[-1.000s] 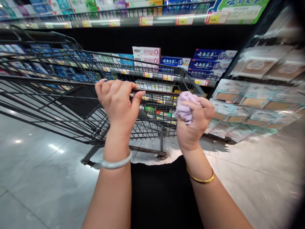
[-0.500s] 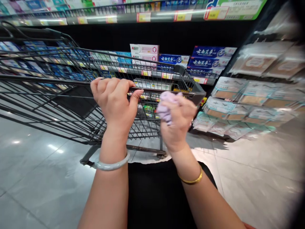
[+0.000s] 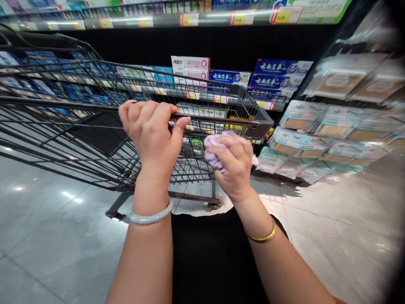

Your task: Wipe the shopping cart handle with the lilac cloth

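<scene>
A dark wire shopping cart [image 3: 107, 131] stands in front of me, turned sideways along the shelves. My left hand [image 3: 152, 131] is wrapped over the cart's top rail [image 3: 218, 120], with the thumb lying along it. Bunched up in my right hand [image 3: 233, 164] is a pale purple cloth [image 3: 218, 147]. That hand is closed and sits just below the rail, near the cart's right corner [image 3: 264, 122]. Part of the cloth is hidden behind the fingers, and a bit of it pokes out on the right.
Behind the cart, a shelf holds blue boxes [image 3: 278, 80] and pink-and-white boxes [image 3: 190, 69]. Price tags line the upper shelf edge [image 3: 215, 19]. Hanging clear packs [image 3: 303, 116] crowd the right side. Below lies a grey tiled floor [image 3: 63, 245].
My right hand has moved down from the rail with the purple cloth, so the rail above it now shows. My left hand keeps its grip on the rail.
</scene>
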Demonstrator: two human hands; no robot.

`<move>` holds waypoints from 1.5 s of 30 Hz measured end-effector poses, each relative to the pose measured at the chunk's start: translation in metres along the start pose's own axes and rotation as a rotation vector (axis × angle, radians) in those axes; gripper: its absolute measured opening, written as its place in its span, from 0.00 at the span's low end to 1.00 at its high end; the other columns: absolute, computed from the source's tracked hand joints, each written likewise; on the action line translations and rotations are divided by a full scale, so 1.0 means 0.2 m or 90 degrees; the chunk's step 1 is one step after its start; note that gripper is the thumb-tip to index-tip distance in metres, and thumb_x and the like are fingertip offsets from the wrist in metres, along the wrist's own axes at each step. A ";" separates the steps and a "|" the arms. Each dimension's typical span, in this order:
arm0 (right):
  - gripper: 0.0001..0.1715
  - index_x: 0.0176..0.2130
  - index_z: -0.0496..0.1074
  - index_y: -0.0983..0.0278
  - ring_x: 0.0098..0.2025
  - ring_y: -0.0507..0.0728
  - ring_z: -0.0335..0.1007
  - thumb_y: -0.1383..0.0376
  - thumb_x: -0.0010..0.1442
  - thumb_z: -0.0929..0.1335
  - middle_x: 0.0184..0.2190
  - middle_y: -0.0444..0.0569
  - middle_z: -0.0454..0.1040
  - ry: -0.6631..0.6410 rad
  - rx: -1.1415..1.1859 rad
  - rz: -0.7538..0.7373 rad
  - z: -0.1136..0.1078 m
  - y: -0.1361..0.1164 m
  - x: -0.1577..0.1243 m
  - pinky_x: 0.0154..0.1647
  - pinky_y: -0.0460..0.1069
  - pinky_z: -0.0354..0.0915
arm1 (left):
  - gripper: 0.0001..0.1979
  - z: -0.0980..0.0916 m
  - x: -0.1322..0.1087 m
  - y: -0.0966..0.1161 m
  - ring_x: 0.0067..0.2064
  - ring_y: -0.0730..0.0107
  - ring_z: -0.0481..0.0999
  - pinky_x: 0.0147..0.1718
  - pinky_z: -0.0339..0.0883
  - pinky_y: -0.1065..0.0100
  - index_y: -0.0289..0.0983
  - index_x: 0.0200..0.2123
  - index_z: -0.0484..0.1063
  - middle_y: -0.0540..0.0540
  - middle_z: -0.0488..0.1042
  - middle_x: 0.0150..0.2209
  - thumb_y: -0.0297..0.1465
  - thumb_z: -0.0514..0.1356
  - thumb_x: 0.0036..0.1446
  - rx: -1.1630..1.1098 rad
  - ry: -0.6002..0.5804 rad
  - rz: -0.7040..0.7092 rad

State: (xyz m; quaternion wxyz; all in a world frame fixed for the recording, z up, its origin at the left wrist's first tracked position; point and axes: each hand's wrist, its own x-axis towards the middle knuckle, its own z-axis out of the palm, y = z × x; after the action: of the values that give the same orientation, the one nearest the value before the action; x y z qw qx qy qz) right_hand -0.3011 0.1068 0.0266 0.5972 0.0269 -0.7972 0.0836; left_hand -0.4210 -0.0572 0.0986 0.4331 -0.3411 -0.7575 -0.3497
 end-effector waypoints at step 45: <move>0.18 0.44 0.77 0.55 0.54 0.62 0.66 0.73 0.56 0.70 0.49 0.48 0.73 -0.042 -0.032 0.076 0.03 -0.05 -0.06 0.55 0.60 0.66 | 0.17 0.00 0.00 0.02 0.54 0.51 0.69 0.64 0.50 0.41 0.48 0.39 0.75 0.44 0.76 0.41 0.52 0.57 0.63 0.064 -0.032 -0.025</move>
State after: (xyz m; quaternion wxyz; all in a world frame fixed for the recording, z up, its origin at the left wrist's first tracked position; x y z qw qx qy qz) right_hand -0.3020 0.0955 0.0145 0.5648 -0.0330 -0.8187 0.0979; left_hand -0.4175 -0.0554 0.1000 0.4234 -0.3126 -0.7915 -0.3105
